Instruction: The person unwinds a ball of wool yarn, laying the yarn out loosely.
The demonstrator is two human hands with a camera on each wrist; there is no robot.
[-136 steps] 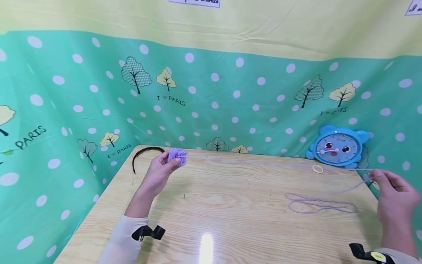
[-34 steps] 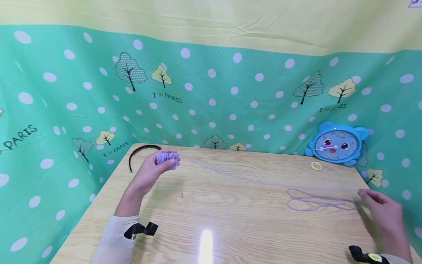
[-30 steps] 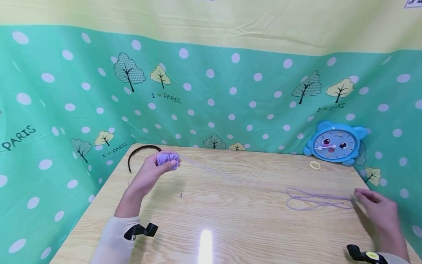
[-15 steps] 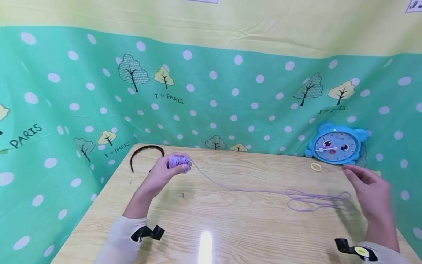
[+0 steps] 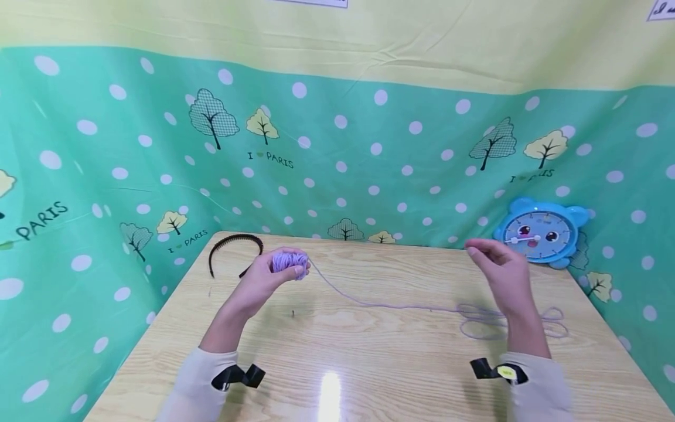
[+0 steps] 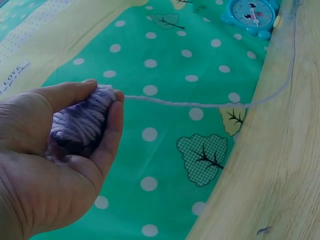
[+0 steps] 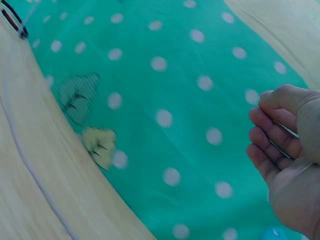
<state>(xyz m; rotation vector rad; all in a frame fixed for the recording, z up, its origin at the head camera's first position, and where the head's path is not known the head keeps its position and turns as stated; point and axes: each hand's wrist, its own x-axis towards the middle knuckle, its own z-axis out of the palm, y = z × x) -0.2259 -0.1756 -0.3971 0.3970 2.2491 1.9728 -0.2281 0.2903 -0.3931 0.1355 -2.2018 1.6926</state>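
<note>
My left hand (image 5: 257, 286) grips a small wound bundle of lilac yarn (image 5: 287, 264) between thumb and fingers, above the table's back left. In the left wrist view, the thumb and fingertips close around the bundle (image 6: 82, 122). A single strand (image 5: 401, 306) runs from it down to the tabletop and across to loose loops of yarn (image 5: 556, 335) at the right. My right hand (image 5: 503, 278) is raised over those loops, and its forearm hides part of them. Its fingers (image 7: 275, 137) are loosely curled with the thumb near the index fingertip, holding nothing.
A black toothed headband (image 5: 234, 237) lies at the table's back left corner. At the back right, a blue animal-shaped clock (image 5: 543, 237) leans against the green dotted cloth (image 5: 316, 193). A small dark speck (image 5: 293, 313) sits on the wooden table (image 5: 369, 357).
My right hand has let go of the yarn, risen and moved left toward the middle. The once-stretched strand now sags onto the table. My left hand keeps the bundle, shifted slightly right.
</note>
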